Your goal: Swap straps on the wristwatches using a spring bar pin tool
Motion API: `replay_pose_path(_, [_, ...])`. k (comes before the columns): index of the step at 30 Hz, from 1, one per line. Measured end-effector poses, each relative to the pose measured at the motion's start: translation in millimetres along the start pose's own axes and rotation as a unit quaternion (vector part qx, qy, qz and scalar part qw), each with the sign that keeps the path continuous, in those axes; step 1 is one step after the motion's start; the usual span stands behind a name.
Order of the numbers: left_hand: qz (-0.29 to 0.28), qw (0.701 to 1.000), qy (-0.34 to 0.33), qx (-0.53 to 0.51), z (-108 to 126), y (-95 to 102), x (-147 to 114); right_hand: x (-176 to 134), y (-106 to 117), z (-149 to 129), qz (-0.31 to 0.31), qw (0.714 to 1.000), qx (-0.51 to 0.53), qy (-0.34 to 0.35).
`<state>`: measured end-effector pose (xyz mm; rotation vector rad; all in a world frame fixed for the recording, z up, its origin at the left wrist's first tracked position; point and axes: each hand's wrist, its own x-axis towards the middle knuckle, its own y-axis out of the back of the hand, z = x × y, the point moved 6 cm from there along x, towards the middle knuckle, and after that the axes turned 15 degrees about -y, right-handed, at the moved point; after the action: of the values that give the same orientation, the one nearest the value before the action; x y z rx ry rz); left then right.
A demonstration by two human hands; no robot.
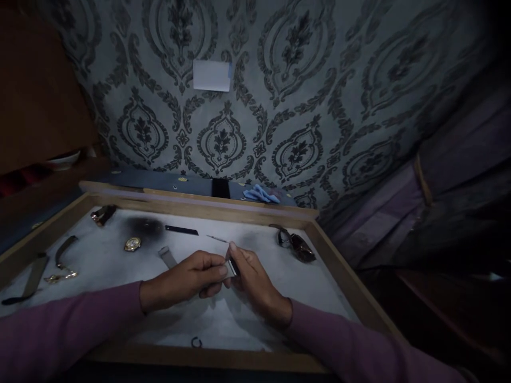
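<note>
My left hand [199, 274] is closed, thumb and fingers pinching a small silver-edged dark piece [232, 268] from the left. Around its other side curls my right hand [255, 282], also closed. Fingers cover most of this piece, so its kind is hidden. A thin pointed metal tool [217, 238] juts out leftward at my right thumb tip; whether it is gripped or lies behind, I cannot tell. Just behind my left hand shows a grey watch strap [166, 257]. Farther back lies a flat black bar [181, 230].
A wooden-rimmed tray [343, 276] surrounds the work. On it are a gold watch face [132, 244], a dark-strapped watch [102, 215], an olive strap [31, 279], sunglasses [299, 247] and a small black ring [196, 342]. A blue cloth [261, 194] lies behind.
</note>
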<state>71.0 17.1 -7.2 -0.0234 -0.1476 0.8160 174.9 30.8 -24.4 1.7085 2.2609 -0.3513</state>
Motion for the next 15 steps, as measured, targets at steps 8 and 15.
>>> replay_pose_path(8, [0.009,1.0,0.014,-0.01,10,-8.3,-2,-12,-1,-6,0.044,0.997,-0.02,0.056])
replay_pose_path(15, [-0.005,0.999,0.022,0.028,19,-12.0,-4,-25,0,-25,0.08,0.983,-0.083,0.14])
